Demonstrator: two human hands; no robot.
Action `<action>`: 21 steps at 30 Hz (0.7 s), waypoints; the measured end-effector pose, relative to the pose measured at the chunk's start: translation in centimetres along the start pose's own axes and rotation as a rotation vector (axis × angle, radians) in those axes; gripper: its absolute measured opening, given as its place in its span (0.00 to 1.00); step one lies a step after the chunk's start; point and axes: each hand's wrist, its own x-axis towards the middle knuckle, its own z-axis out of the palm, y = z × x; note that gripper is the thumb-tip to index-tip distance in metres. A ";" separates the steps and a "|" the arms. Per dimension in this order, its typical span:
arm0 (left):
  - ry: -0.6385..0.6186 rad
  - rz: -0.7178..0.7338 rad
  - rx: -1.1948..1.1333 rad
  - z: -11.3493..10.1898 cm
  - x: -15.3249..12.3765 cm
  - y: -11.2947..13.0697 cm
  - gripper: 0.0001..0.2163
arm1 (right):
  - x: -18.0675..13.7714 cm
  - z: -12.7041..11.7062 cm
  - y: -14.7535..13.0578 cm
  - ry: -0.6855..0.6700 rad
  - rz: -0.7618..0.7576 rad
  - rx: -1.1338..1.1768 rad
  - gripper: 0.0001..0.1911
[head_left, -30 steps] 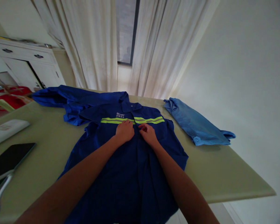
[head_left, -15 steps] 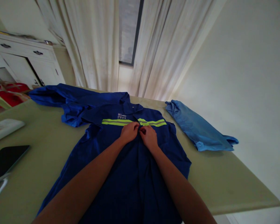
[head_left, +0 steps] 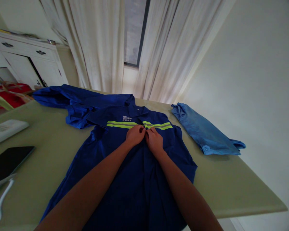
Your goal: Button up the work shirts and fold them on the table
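Note:
A dark blue work jacket (head_left: 125, 179) lies spread on the table, collar away from me. A yellow-green reflective stripe (head_left: 121, 124) crosses its chest, with a white logo above the left part. My left hand (head_left: 135, 134) pinches the front placket just below the stripe. Right beside it, my right hand (head_left: 154, 140) is closed on the other side of the same placket, fingertips nearly touching the left ones. The fingers hide whatever small part of the front lies between them. The jacket's left-side sleeve (head_left: 53, 96) stretches out toward the far left.
A folded lighter blue garment (head_left: 197, 128) lies on the table (head_left: 233, 189) at right. At left are a black phone or tablet (head_left: 9, 160), a white cable (head_left: 2, 199) and a white flat box (head_left: 8, 130). Curtains (head_left: 98, 45) and a white cabinet (head_left: 26, 61) stand behind.
Both hands stay at the same spot on the placket, fingers shifted slightly and drawn closer together. The camera view has moved a little; the jacket lies as before.

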 end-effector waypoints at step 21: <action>0.008 0.203 -0.052 0.2 -0.3 -0.3 0.10 | 0.9 1.2 1.5 0.169 0.091 0.290 0.07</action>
